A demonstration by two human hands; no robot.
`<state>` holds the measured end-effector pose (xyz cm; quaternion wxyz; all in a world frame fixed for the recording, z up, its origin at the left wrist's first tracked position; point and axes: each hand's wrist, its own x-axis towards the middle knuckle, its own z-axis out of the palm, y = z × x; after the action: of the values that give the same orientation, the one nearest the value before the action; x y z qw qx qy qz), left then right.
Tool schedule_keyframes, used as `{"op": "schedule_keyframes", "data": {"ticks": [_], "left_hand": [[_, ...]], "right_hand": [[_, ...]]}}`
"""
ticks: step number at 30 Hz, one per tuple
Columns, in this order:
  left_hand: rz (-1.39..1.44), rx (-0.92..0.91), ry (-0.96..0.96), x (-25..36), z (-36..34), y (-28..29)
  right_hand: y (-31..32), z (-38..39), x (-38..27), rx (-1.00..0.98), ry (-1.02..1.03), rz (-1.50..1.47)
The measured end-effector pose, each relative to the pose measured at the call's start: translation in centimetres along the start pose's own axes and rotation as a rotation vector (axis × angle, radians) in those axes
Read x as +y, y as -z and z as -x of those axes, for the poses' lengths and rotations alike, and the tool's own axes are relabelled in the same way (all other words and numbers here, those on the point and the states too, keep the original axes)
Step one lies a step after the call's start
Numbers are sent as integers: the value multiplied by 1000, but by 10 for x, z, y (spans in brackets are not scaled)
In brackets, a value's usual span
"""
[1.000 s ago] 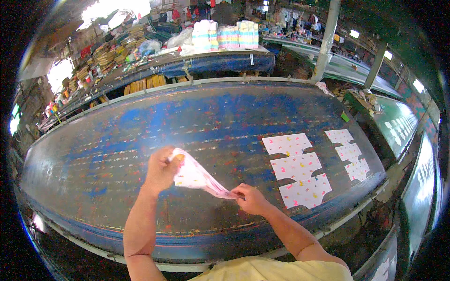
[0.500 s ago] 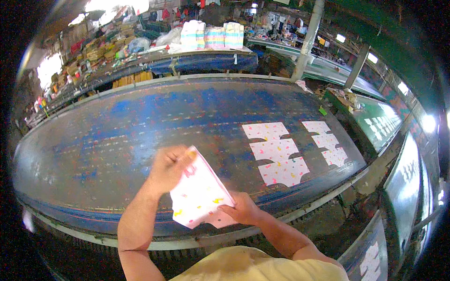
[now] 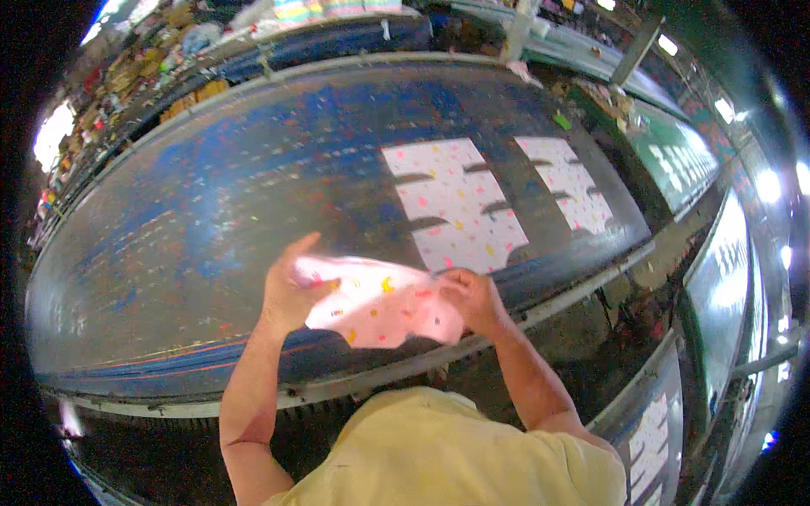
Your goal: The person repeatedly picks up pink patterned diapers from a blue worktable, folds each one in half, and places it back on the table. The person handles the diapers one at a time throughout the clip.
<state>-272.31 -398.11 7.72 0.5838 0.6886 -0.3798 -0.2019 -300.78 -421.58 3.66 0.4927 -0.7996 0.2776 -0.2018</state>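
A pale pink cut fabric piece point(image 3: 371, 308) printed with small yellow and red figures hangs between my hands over the near side of a long dark table. My left hand point(image 3: 288, 291) holds its left end, the thumb lying over the cloth and a finger pointing up. At the other end, my right hand point(image 3: 474, 302) pinches the top corner with the fingers curled in. Just past my right hand, a column of matching printed pieces point(image 3: 451, 202) lies flat on the table. A second, narrower column of pieces point(image 3: 569, 185) lies farther right.
The long table point(image 3: 194, 287) has a dark surface stained with blue and specked paint, and a pale rail point(image 3: 211, 408) runs along its near edge. Beyond stand a post point(image 3: 521, 29) and another blue-sided table point(image 3: 337, 46). More tables with pale pieces stand at right.
The fabric piece has turned from a steep slant to stretched sideways between my hands. My right hand has moved up and rightward. The view has tilted downward.
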Motion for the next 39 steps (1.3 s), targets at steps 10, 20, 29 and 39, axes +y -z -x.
{"op": "schedule_keyframes", "data": {"ticks": [10,20,29,39], "left_hand": [[110,-13,200,-52,-41,-207],[-441,7,163,-80,-116,-250],[-264,142,20,-102,-113,-249],[-321,115,-157,-110,-125,-243]], "right_hand": [[188,-70,124,274,-3,121],[215,-187,205,-29,-20,407],[236,-212,172,-259,-115,701],[217,-181,150,-166,156,719]]}}
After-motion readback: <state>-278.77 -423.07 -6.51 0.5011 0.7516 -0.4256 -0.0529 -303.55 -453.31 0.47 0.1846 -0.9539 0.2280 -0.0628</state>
